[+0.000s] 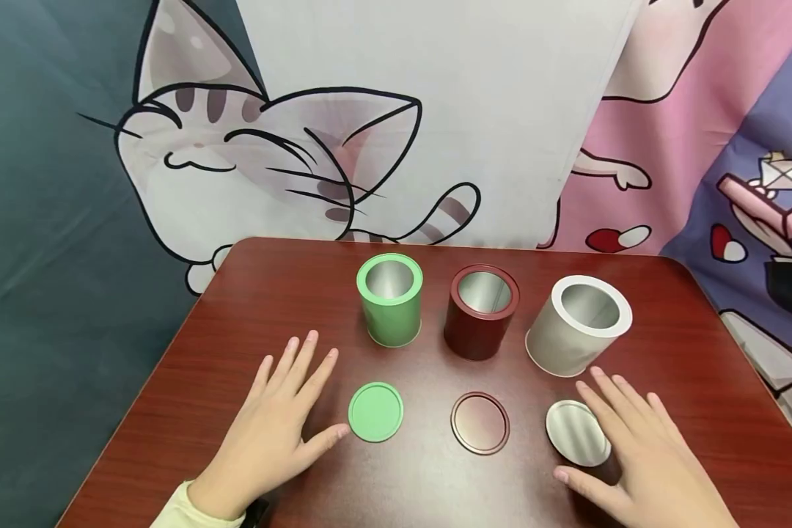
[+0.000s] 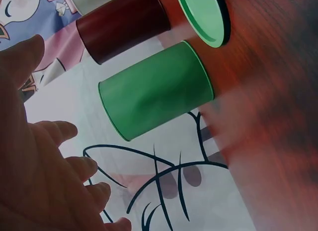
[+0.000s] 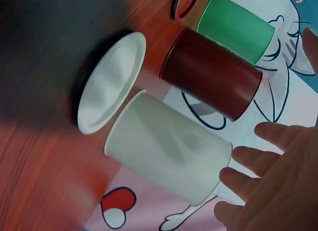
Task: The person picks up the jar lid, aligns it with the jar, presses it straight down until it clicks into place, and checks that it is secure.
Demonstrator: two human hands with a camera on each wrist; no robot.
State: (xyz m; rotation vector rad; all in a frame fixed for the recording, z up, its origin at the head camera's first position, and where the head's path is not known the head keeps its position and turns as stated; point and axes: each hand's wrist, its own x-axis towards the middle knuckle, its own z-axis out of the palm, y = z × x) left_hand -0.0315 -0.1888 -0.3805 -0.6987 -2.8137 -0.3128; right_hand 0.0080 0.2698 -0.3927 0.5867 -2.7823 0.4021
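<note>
Your left hand (image 1: 273,418) lay flat on the tabletop (image 1: 204,352), fingers straight and spread, holding nothing. Its thumb tip pointed at the green lid (image 1: 375,411), which lay just to the right of it, very near and perhaps touching; the head view did not settle that. The green tin (image 1: 390,299) stood upright and open beyond that lid, farther from you, so lid and tin lined up along the away-from-you direction.

Your right hand (image 1: 640,455) was likewise open and flat, fingers extended. The silver lid (image 1: 576,433) lay just to its left, with the index finger running along the lid's right edge. The white tin (image 1: 577,325) stood directly beyond it, close ahead of your fingertips.

Between them sat the dark red lid (image 1: 479,422) with the dark red tin (image 1: 481,311) behind it, roughly midway between your hands and touched by neither. Each outer lid was thus nearer to the hand on its own side.
</note>
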